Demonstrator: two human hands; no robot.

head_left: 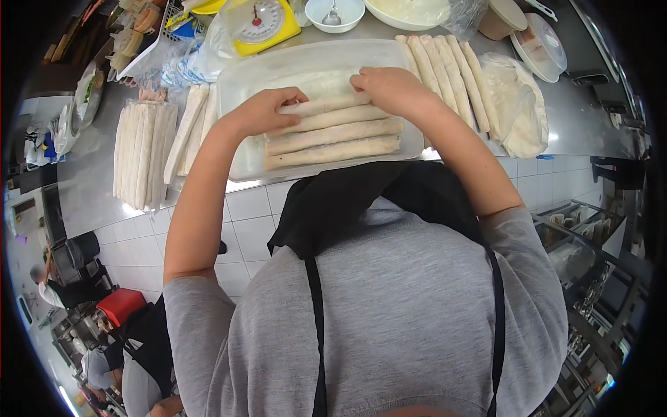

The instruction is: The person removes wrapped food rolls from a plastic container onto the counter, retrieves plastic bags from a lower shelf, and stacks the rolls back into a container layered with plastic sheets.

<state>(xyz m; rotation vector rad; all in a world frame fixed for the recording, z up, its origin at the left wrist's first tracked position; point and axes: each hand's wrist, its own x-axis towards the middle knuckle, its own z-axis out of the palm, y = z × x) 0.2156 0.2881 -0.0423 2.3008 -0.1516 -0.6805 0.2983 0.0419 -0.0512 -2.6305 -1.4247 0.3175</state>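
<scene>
A translucent plastic tub [240, 156] lies on the steel counter, with several long pale rolls, dough-like, side by side in it. My left hand [267, 111] curls its fingers round the left end of the farthest roll [330, 104]. At that roll's right end, my right hand [389, 89] bends its fingers down, the thumb side hidden. Nearer to me, other rolls [333, 148] lie parallel in the tub. To the right of the tub is a row of similar long rolls [445, 73]. More rolls [146, 153] in clear wrap stand to the left.
Behind the tub are a yellow kitchen scale [267, 28] and a white bowl [335, 17] with a spoon. A plastic bag with pale contents [517, 111] lies far right, near a lidded container [540, 45]. Other people [132, 354] are at the lower left.
</scene>
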